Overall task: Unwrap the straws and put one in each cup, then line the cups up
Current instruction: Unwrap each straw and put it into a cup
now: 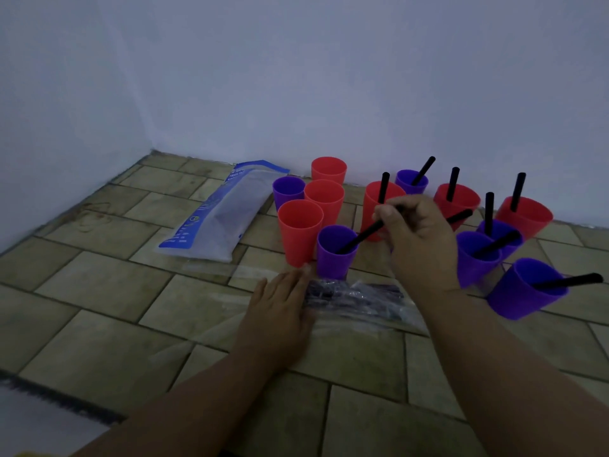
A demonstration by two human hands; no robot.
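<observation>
right hand: the right hand (pixel 418 232) was curled, its fingertips pinching a black straw (pixel 362 235) near the upper end
held straw: it slanted down and to the left from the fingers, with its lower end inside the near purple cup (pixel 336 255)
near purple cup: upright on the tiled floor (pixel 99 291), just left of the right hand and just beyond the left hand's fingertips
left hand: the left hand (pixel 280 308) lay palm down with fingers straight and close together, pressing on the clear bag of straws (pixel 359 296)
clear bag of straws: crumpled on the tiles between the two forearms, just in front of the near purple cup; dark straws showed through the plastic
empty cups: four stood clustered left of the right hand, the front red cup (pixel 300 232) touching the near purple cup, with two more red and one purple behind it
cups with straws: seven stood behind and to the right of the right hand in a loose group, the nearest a purple one (pixel 527 288) with its straw leaning right
stray tip: a black straw end (pixel 459 216) stuck out just right of the right hand; whose it was could not be told
packet: a blue and white packet (pixel 214 219) lay flat left of the empty cups, apart from both hands
</observation>
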